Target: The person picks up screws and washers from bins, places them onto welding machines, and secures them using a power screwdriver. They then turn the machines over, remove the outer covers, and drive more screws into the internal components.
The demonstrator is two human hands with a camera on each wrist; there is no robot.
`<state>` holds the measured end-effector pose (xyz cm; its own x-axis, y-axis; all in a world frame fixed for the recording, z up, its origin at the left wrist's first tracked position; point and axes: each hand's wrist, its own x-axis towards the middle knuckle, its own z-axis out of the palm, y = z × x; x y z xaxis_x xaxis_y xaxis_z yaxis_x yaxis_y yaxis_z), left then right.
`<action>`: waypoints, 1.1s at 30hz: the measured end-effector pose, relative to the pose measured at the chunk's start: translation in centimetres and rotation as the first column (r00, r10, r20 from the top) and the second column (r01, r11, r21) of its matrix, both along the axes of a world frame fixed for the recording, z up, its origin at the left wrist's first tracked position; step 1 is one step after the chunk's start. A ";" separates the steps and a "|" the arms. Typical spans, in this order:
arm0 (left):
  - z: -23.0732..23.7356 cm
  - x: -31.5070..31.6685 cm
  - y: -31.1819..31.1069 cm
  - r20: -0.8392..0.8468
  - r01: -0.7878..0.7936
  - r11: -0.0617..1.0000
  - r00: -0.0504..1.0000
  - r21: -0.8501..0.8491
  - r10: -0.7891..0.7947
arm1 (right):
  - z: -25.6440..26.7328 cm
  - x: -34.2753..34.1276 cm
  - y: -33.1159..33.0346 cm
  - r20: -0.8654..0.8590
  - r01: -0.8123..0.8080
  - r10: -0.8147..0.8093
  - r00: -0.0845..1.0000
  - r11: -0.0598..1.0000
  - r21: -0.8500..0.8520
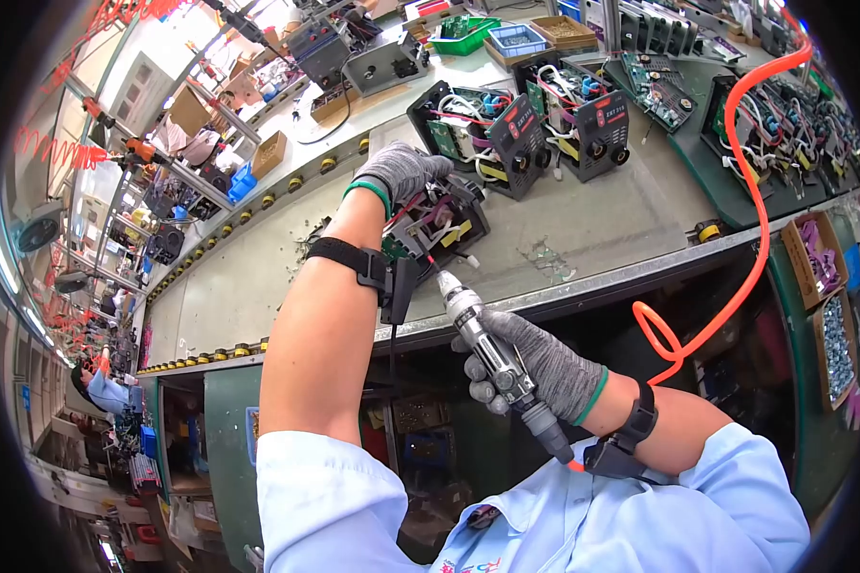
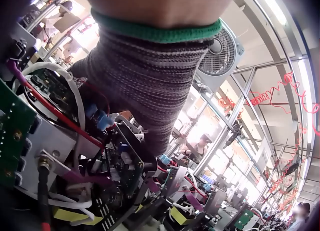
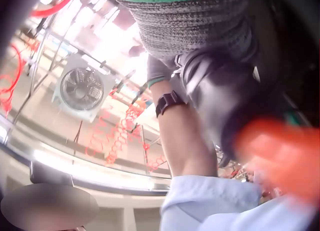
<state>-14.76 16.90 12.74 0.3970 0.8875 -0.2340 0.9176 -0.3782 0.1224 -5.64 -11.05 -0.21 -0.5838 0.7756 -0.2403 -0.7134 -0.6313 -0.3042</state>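
Note:
My left hand (image 1: 401, 174), in a grey knit glove with a green cuff, grips the top of a partly assembled electronic unit (image 1: 463, 212) on the bench. In the left wrist view the glove (image 2: 145, 81) reaches down behind the wires and circuit board, and its fingertips are hidden. Fingers wrapped around it, my right hand (image 1: 549, 368) holds an air screwdriver (image 1: 497, 358) by its body. The bit points up at the near side of the unit, its tip right at the lower edge. In the right wrist view the tool's dark rear end (image 3: 215, 96) shows blurred.
Two similar units (image 1: 506, 143) with dark front panels stand behind, and more lie at the right. An orange air hose (image 1: 750, 172) loops from the screwdriver across the right side. Screw boxes (image 1: 836, 349) sit far right; a green bin (image 1: 463, 38) stands at the back.

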 end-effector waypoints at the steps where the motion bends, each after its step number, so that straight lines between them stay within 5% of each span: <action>1: 0.3 -0.2 -0.2 0.014 0.007 1.000 1.000 -0.028 -0.006 | -0.2 -0.1 0.1 0.000 0.000 0.000 1.000 1.000 0.001; 4: -0.4 -0.8 -0.7 0.074 0.071 0.994 0.994 0.079 -0.077 | -0.6 -0.1 0.1 -0.031 -0.015 0.015 0.999 1.000 0.004; 14: -1.2 -1.0 0.2 -0.027 0.056 0.992 0.998 0.114 -0.054 | -1.1 0.0 -0.4 0.402 0.024 -0.101 0.910 0.981 0.191; 20: 0.5 -0.8 0.1 -0.004 0.023 0.995 1.000 -0.094 -0.024 | -1.9 0.0 -0.2 0.462 0.008 -0.097 0.882 0.982 0.191; 23: -0.4 -1.2 0.4 0.010 0.044 0.999 0.999 0.013 -0.044 | -1.4 0.2 0.0 0.593 -0.033 -0.120 0.796 0.970 0.240; 25: -0.6 -1.1 0.4 0.020 0.050 0.996 0.998 0.067 -0.051 | -1.9 0.3 -0.1 0.229 -0.004 -0.010 0.973 0.998 0.063; 26: -0.7 -1.1 0.4 0.023 0.047 0.997 0.999 0.064 -0.048 | -1.9 0.2 0.0 0.231 -0.007 -0.007 0.973 0.998 0.059; 28: -0.5 -1.1 0.3 -0.001 0.053 0.997 0.999 0.058 -0.053 | -1.7 0.1 0.4 -0.187 -0.023 0.023 0.982 1.000 -0.001; 33: -0.5 -1.0 0.4 -0.032 0.053 0.996 0.998 0.070 -0.050 | -1.9 0.0 1.1 -0.225 -0.027 0.023 0.974 0.999 -0.018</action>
